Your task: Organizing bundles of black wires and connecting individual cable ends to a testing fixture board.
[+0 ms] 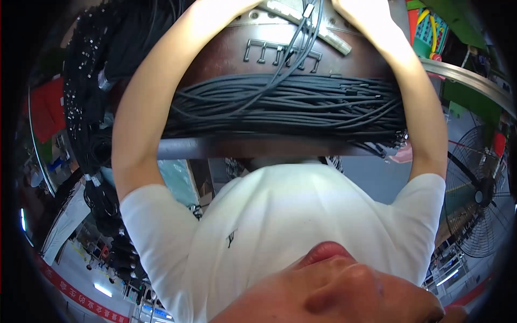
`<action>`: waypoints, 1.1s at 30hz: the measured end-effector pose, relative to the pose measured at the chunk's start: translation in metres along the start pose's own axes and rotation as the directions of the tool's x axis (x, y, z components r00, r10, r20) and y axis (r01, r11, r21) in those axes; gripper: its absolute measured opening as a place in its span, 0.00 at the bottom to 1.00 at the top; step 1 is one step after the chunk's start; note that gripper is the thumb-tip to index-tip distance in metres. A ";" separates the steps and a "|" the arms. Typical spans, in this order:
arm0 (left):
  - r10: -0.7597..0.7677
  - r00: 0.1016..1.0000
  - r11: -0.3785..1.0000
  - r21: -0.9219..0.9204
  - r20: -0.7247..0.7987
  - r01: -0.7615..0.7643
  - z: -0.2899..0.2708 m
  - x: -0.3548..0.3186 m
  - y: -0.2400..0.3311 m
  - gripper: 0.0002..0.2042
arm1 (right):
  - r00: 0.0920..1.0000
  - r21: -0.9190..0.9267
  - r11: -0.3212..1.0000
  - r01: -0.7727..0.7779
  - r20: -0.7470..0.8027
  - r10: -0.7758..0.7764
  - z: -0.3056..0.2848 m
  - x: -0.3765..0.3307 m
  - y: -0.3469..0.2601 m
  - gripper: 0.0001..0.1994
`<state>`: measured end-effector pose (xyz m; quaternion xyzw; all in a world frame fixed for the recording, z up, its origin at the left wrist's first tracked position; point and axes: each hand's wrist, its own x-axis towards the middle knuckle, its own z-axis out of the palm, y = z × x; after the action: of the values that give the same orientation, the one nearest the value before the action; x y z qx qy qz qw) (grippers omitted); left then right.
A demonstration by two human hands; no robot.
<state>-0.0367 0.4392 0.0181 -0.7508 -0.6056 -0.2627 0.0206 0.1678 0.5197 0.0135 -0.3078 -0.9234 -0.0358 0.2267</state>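
Filling the lower part of the view is the person's white T-shirt [301,226], with both bare forearms rising from its short sleeves toward the top edge. Just beyond the chest runs a grey table edge [258,146], and lying along it is the thick bundle of black cables [285,105]: many thin, matte, round cords laid side by side in a long, slightly sagging hank that spans the whole gap between the two arms. Some cords end in short black sleeved tips, gathered near the bundle's right end. A few strands leave the bundle in the middle and climb as a narrow strand group [293,48] across the brown worktop [226,54], passing over a row of grey metal clips fixed to it, up to a pale metal bar [323,33] lying aslant. The left hand [226,6] sits at the top edge, overexposed and mostly cut off; whether it grips anything cannot be told. The right hand [361,11] is likewise washed out near the bar, its grasp unclear. Farther left hang more dark cable hanks [89,70]. Far right stands a large floor fan [482,199].
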 end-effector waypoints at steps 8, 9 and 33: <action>-0.218 0.967 0.901 -0.354 0.129 0.250 0.011 0.008 -0.017 0.12 | 0.940 0.039 0.957 -0.288 0.200 0.275 -0.003 -0.002 -0.002 0.13; -0.233 0.962 0.881 -0.389 0.142 0.271 0.013 0.007 -0.019 0.12 | 0.958 0.058 0.966 -0.251 0.156 0.239 0.001 -0.004 0.000 0.13; -0.250 0.939 0.801 -0.493 0.237 0.338 0.008 0.001 -0.032 0.10 | 0.946 0.141 0.940 -0.311 0.141 0.292 0.024 -0.025 0.045 0.18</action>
<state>-0.0629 0.4514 0.0023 -0.6425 -0.6192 -0.3573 -0.2758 0.2021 0.5469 -0.0220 -0.4278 -0.8769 0.0925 0.1988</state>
